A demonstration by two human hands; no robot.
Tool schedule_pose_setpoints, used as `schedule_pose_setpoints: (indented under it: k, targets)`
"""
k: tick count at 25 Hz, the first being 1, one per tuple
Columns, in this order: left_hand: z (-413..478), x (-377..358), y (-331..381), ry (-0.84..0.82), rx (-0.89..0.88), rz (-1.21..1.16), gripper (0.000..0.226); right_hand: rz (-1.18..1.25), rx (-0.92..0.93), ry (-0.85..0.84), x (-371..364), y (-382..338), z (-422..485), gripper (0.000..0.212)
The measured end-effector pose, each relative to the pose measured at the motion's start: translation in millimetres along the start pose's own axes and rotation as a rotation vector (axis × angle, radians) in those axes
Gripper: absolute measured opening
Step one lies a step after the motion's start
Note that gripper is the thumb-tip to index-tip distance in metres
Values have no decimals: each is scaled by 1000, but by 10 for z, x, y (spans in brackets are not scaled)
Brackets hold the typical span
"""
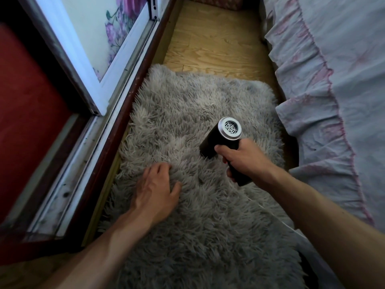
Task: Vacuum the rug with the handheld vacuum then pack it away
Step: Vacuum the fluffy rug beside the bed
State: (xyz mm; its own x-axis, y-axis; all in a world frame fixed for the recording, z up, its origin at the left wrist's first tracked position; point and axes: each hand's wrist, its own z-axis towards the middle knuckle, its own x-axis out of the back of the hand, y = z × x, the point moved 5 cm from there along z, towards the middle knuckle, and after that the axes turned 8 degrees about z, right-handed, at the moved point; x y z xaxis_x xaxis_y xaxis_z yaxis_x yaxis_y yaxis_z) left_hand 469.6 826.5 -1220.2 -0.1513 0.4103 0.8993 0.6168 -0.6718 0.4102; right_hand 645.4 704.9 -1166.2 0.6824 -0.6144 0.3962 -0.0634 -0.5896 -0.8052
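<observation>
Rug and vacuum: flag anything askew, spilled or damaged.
Nothing stands out. The shaggy rug lies flat between the window frame and the bed frill, with no spill visible. The right hand holds the handheld vacuum nozzle-down on the pile; the left hand rests open on it.

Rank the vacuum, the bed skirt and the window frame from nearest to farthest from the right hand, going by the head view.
1. Vacuum: gripped in the right hand.
2. Bed skirt: just to its right.
3. Window frame: far left, across the rug.
</observation>
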Motion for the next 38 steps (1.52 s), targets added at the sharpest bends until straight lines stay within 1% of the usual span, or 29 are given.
schedule_pose_setpoints:
  k: [3,6,8,13,16,19,21,23,25,27,29,30,32,36,38]
  targets:
    - [-2,4,4,6,-2,-3,46,-34,3,-10,-12,30,24,28]
    - [-9,5,19,3,8,8,46,-2,-8,5,-50,85,56,30]
    - [-12,12,22,1,19,6,45,45,16,25,-79,111,45,32]
    - [-11,13,-35,3,19,0,46,232,126,173,109,-5,-42,32]
    - [-16,10,-63,-3,25,-10,45,270,141,178,245,-87,-29,31]
    - [-6,4,-52,-5,24,-4,45,168,78,107,163,-63,-33,30]
    - [3,-10,-42,-10,23,-4,45,72,34,-1,-13,-2,-56,32]
    - [15,-20,-38,-14,26,-4,46,-44,47,-77,-162,52,-58,34]
    - [27,-31,-41,-10,31,-1,47,-162,81,-36,-153,42,-29,38]
    - [41,-42,-44,-11,30,-2,46,-236,98,90,12,8,15,37]
    - [63,-51,-53,-16,37,-6,46,-230,114,186,192,-24,47,37]
    - [74,-51,-58,-17,41,-9,46,-188,105,193,238,-25,46,37]
    - [99,-53,-46,-24,42,-6,45,-112,60,148,195,3,33,36]
    - [151,-66,-19,-21,35,1,43,-15,10,-7,-93,84,57,34]
    - [175,-85,-24,-27,34,4,44,-34,21,-17,-96,50,55,32]
